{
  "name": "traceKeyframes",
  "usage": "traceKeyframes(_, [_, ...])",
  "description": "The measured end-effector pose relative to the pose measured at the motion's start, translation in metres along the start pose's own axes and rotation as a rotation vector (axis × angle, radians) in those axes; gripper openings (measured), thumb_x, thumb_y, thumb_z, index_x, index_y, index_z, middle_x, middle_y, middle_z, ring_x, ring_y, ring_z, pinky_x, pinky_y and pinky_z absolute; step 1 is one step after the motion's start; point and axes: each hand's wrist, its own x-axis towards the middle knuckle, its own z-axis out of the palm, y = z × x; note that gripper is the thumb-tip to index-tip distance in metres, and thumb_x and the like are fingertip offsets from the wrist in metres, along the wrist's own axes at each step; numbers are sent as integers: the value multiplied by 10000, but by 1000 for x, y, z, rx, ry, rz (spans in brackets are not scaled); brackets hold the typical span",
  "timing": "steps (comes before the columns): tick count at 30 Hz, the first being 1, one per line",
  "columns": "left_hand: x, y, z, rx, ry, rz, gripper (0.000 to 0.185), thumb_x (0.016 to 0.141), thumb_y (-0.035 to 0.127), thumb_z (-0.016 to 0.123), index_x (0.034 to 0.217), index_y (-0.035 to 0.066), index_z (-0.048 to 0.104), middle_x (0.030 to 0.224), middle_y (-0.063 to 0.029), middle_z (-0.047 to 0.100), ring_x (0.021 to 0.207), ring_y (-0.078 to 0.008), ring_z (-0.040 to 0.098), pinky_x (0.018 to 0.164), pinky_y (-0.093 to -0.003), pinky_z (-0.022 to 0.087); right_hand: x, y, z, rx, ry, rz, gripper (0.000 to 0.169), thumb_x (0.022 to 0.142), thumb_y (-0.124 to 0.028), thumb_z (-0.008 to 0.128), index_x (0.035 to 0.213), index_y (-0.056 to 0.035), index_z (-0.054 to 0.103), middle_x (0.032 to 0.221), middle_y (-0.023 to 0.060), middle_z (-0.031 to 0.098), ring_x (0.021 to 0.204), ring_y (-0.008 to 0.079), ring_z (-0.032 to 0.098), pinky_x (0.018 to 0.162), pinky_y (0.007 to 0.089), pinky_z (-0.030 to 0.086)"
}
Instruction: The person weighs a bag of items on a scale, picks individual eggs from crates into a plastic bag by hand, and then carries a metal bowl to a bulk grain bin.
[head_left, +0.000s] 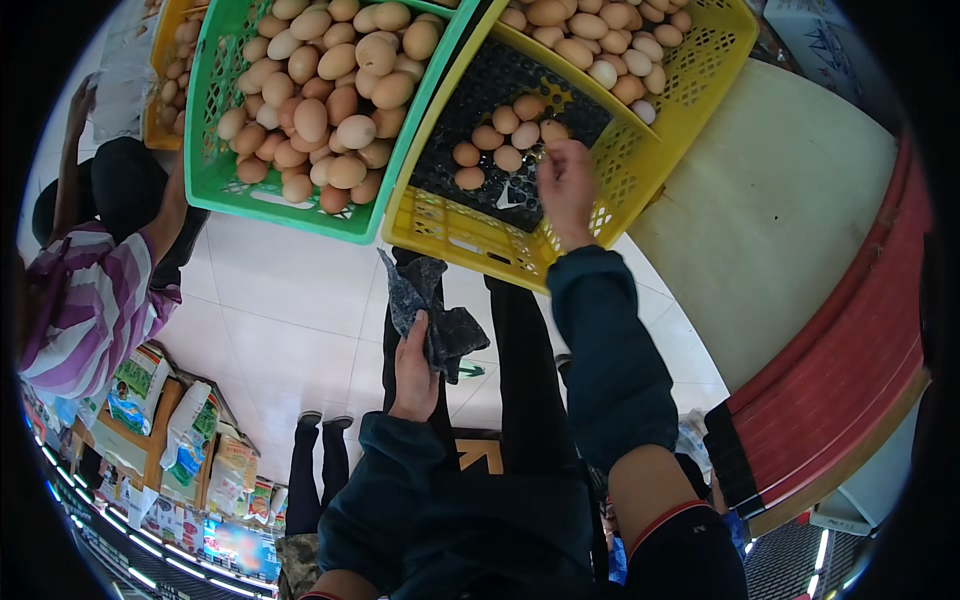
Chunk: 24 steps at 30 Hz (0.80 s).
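My left hand (417, 381) grips a crumpled dark grey cloth (439, 315) in front of my legs. Inside the near compartment of a yellow plastic crate (465, 244), my right hand (566, 184) reaches down, slightly blurred, with its fingers curled. Its fingertips are close to a brown egg (553, 130); whether they hold anything is hidden. Several more brown eggs (487, 137) lie loosely grouped on the black dimpled liner (450, 112). The liner looks wet in places, with yellow, yolk-like smears (556, 96) and a white scrap (508, 196) near the hand.
A green plastic crate (281, 212) heaped with eggs (330, 112) adjoins on the left. The yellow crate's far compartment also holds eggs (600, 37). At right is a pale tabletop (765, 195) with a red edge. A person in a striped shirt (97, 292) crouches at left.
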Motion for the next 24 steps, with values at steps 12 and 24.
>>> traceKeyframes(12, [6,-18,2,43,15,-9,282,927,255,538,1119,50,522,1006,-21,602,922,-109,585,843,-245,449,38,0,29,-319,-211,-178,267,782,-73,630,1042,-96,571,925,115,530,822,312,552,682,410,451])
traceKeyframes(24, [7,-31,13,7,5,16,263,940,248,504,1046,18,576,999,-51,617,918,-134,591,824,-249,460,65,10,62,-838,-209,-664,105,706,-80,610,808,-64,624,854,97,531,809,253,537,739,369,369])
